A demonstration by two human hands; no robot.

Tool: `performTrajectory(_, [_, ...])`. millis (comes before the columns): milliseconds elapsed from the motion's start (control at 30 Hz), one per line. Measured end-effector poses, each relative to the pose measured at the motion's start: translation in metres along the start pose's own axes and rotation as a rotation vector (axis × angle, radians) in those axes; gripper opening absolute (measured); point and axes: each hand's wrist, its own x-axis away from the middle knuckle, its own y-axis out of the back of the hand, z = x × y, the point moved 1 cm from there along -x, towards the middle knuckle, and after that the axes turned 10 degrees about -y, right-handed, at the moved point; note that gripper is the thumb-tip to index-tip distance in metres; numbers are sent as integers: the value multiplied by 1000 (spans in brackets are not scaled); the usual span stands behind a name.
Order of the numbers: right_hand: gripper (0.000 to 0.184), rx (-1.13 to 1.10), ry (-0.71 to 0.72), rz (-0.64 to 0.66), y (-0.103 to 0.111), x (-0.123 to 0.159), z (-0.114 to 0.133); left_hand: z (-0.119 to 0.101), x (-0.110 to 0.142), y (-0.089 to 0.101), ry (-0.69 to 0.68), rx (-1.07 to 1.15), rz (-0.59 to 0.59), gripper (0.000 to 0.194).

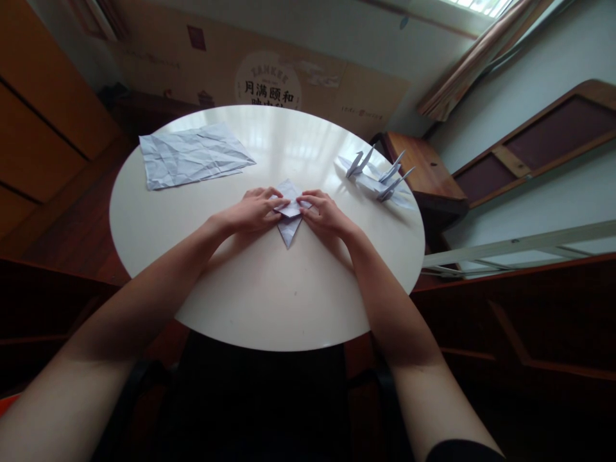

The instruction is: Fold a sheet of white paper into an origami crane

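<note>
With the fingers of both hands bent and kept close together, we are holding the folded paper flat between them. Our left hand is gripping its left side and our right hand its right, with fingertips lying over the top layer; whether the thumbs are reaching underneath, we cannot tell. The paper is lying directly between the two sets of fingers, touching both, so neither hand is standing clearly nearer. Its long axis is running away from us, one sharp tip pointing at our body and the other pointing across the table, while the hands are meeting it from the sides.

Beneath, the glossy white table is supporting everything. A crumpled sheet is lying beyond our left hand, well apart from it, and folded paper birds are standing in a group beyond our right.

Farther out, a wooden cabinet is standing past the birds, a curtain is hanging beside the window, and a tan banner with printed characters is covering the wall ahead.
</note>
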Motion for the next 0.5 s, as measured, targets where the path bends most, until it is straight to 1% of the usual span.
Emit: performTrajectory(500, [38, -5, 7, 0, 0, -1, -2, 1, -1, -2, -9, -7, 2, 50])
